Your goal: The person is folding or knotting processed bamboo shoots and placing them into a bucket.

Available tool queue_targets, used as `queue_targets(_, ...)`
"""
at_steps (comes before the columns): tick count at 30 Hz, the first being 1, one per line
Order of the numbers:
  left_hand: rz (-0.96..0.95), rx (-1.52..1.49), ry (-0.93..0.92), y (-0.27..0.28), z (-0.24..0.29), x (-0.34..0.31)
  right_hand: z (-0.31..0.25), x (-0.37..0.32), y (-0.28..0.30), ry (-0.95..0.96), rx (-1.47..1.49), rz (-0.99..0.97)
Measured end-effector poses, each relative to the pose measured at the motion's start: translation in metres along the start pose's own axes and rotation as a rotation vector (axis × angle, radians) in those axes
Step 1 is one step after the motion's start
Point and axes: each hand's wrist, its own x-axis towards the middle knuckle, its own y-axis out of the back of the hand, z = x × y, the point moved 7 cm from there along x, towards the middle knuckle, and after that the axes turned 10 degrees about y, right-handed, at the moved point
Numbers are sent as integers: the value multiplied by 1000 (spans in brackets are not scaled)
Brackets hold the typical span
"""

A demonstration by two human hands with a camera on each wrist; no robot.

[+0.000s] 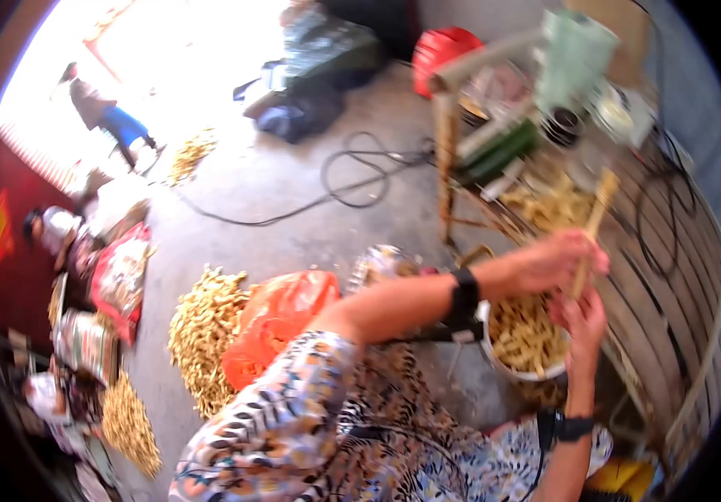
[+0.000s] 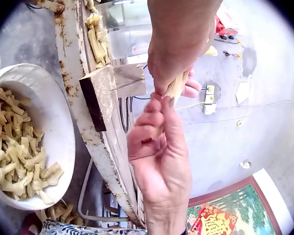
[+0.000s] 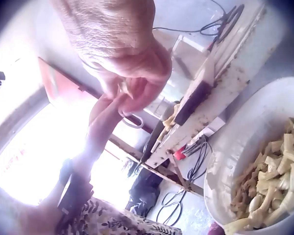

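Note:
Both hands hold one long, pale yellow strip (image 1: 601, 205), which looks like a folded bundle, above the bench edge. My left hand (image 1: 568, 255) grips it around its middle, the far end sticking out past the fingers. Just below, my right hand (image 1: 585, 322) pinches the near end between thumb and fingers. The left wrist view shows the strip (image 2: 176, 88) running up from the right thumb tip beneath the left hand. Beside and under the hands stands a white bucket (image 2: 59, 132), holding many short pale yellow pieces (image 2: 19, 152), some of them knotted.
A slatted bench (image 1: 628, 309) carries more pale strips (image 1: 549, 201), a green bag (image 1: 578, 54) and a black cable. On the floor lie heaps of yellow pieces (image 1: 201, 335), a red plastic bag (image 1: 281, 318) and a looped cable (image 1: 327, 197). Other people sit at left; one person (image 1: 105, 109) stands by the doorway.

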Motion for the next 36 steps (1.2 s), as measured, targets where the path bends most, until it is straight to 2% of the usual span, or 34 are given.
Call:
queue_targets(3, 94, 0, -36, 9, 6, 5, -12, 9, 16, 71, -293, 77)
queue_targets(5, 397, 294, -92, 20, 1, 0, -35, 4, 7, 158, -580, 79)
queue_targets(6, 548, 436, -113, 27, -1, -4, -42, 3, -2, 345, -671, 54)
queue_targets(8, 616, 481, -70, 50, -18, 1, -55, -4, -18, 724, -848, 11)
queue_targets(9, 646, 503, -44, 57, -22, 1, -68, -8, -25, 734, -783, 0)
queue_targets(12, 493, 418, 157, 36, -28, 0, -50, 4, 2, 276, -353, 30)
queue_targets(13, 447, 464, 215, 31, -33, 2, -43, 6, 9, 196, -237, 22)
queue_targets(17, 342, 647, 419, 17, -46, -1, -70, 0, -14, 489, -554, -30)
queue_targets(19, 367, 765, 513, 25, -52, -3, -63, -4, -14, 417, -587, -6)
queue_targets(20, 331, 828, 501, 25, -51, -2, -57, -4, -14, 389, -601, 6)
queue_targets(21, 295, 890, 488, 25, -50, -2, -61, -6, -18, 605, -813, 12)
queue_targets(23, 285, 998, 453, 34, -58, 2, -52, -10, -9, 547, -831, 38)
queue_targets(25, -8, 1050, 169, 29, -61, 10, -52, -10, -5, 514, -892, 42)
queue_targets(27, -209, 1326, -95, 17, -58, 13, -52, -9, 1, 472, -936, 35)
queue_targets(29, -310, 1831, -362, 5, -60, 14, -59, -11, 1, 498, -937, 40)
queue_targets(30, -94, 1266, -56, 48, -66, 32, -65, -15, -4, 544, -911, 53)
queue_targets(31, 103, 679, 214, 111, -98, 48, -72, -18, -10, 591, -885, 64)
queue_targets(33, 205, 578, 214, 118, -93, 39, -96, -28, -37, 823, -939, -84)
queue_targets(34, 123, 1075, -44, 53, -46, 10, -103, -32, -48, 941, -957, -163)
queue_targets(35, 30, 1564, -318, 6, -24, -12, -98, -33, -52, 969, -1002, -222)
queue_targets(36, 16, 1585, -334, 5, -24, -14, -96, -33, -53, 944, -982, -246)
